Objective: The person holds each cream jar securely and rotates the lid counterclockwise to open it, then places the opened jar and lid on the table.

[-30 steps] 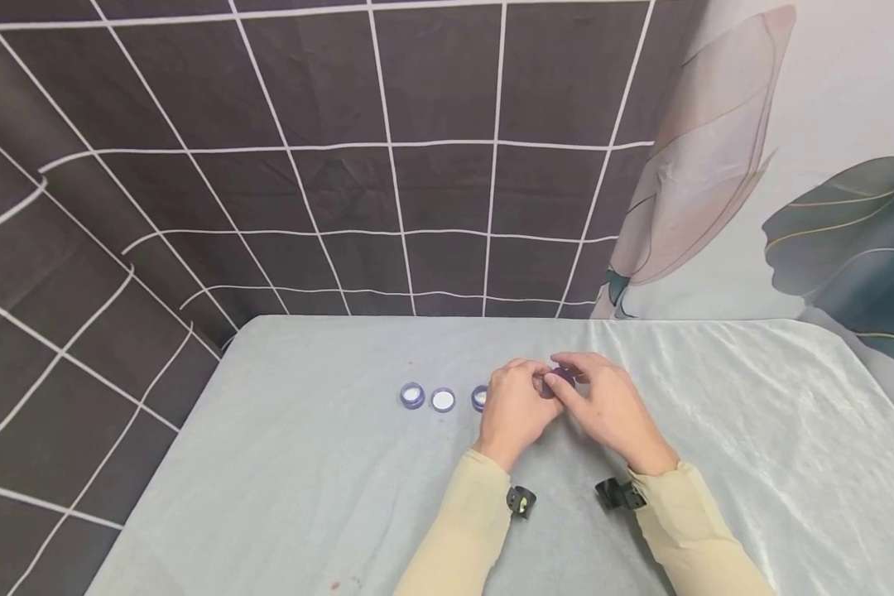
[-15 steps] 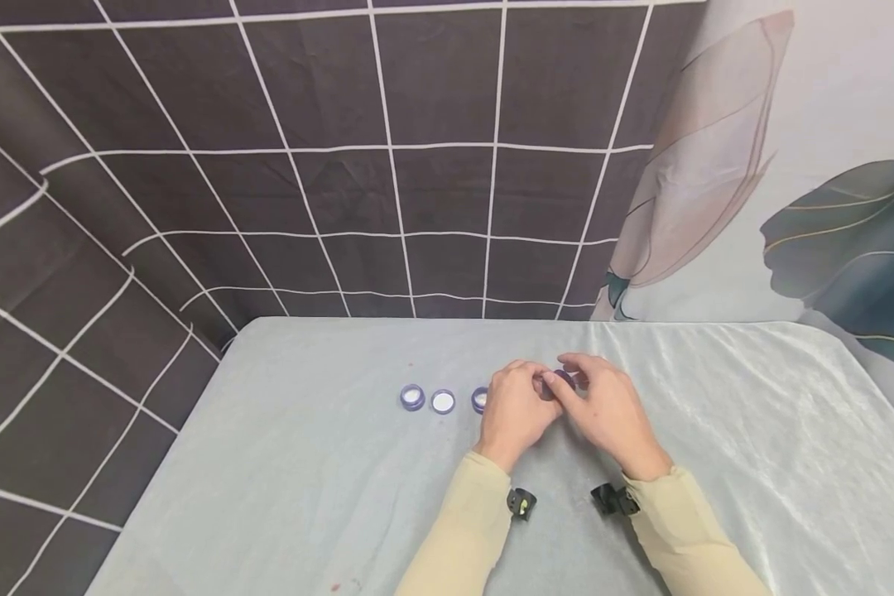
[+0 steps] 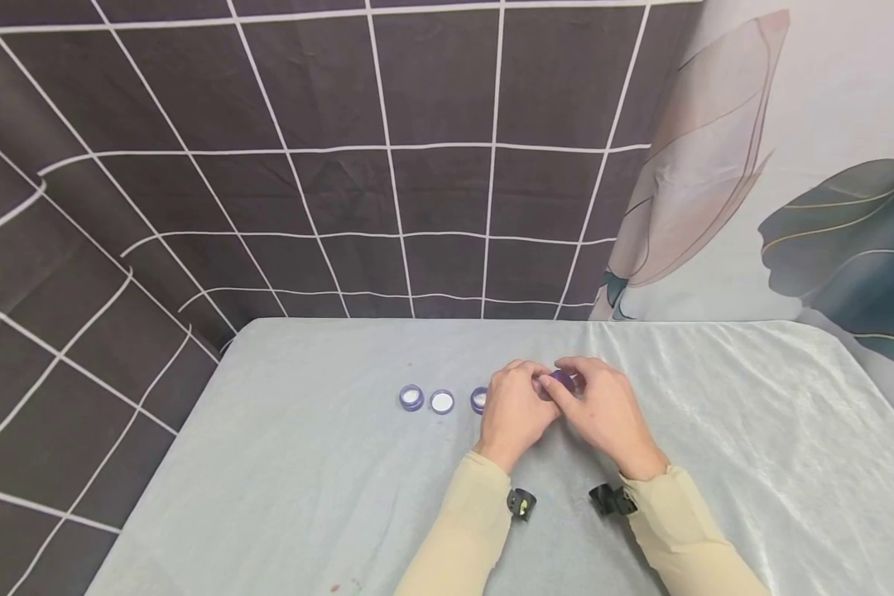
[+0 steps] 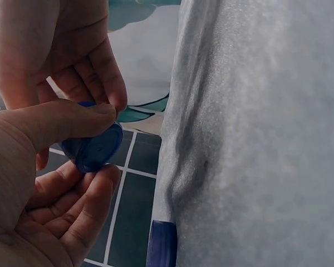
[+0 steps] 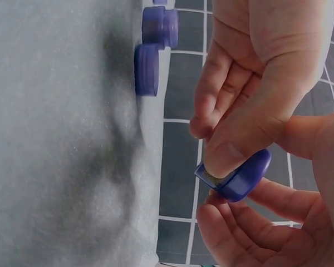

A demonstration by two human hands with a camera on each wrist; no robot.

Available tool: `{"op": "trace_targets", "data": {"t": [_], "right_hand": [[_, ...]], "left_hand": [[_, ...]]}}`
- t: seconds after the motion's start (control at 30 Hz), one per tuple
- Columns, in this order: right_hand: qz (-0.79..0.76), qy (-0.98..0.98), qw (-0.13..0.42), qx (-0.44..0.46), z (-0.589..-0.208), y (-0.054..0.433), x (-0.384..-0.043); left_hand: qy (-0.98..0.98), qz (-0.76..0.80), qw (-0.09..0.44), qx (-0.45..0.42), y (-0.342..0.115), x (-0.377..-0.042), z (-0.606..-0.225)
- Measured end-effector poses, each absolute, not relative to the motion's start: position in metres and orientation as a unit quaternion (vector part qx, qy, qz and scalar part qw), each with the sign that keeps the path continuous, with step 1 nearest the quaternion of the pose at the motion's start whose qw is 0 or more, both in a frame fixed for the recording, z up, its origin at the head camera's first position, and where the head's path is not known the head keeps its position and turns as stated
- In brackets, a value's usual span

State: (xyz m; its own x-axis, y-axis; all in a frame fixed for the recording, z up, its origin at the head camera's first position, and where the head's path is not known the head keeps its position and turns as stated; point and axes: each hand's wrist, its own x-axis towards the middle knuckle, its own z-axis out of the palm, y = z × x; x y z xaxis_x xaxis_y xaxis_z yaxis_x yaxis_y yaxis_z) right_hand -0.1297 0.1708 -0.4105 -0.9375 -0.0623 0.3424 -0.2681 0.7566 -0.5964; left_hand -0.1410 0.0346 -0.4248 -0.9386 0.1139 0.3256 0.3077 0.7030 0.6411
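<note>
Both hands meet over the table around one small round purple jar [image 3: 564,380]. My left hand [image 3: 516,407] pinches it between thumb and fingers; in the left wrist view its thumb lies across the top of the jar [image 4: 99,149]. The right hand [image 3: 607,411] grips the same jar from the other side, its thumb and curled fingers around the edge. In the right wrist view the jar [image 5: 249,177] is seen side-on, and the left thumb covers part of its narrower end. Fingers hide much of the jar.
Left of the hands, small round purple pieces with white insides stand in a row: one at left [image 3: 411,397], a middle one [image 3: 442,401], and another [image 3: 478,400] partly behind the left hand. A pale velvety cloth [image 3: 305,463] covers the table; a dark gridded curtain [image 3: 439,190] hangs behind.
The right hand and wrist have turned and shifted slightly left around the jar, more of which now shows between the fingers. The left hand and the purple pieces have stayed put.
</note>
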Motion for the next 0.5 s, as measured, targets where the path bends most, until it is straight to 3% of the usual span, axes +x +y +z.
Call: {"op": "trace_targets", "data": {"t": [0.5], "right_hand": [[0.339,-0.921,0.169,0.092,-0.4131,0.1720,-0.1309]], "left_hand": [[-0.912,-0.368,0.135,-0.118,0.0358,-0.1413,-0.4250]]}}
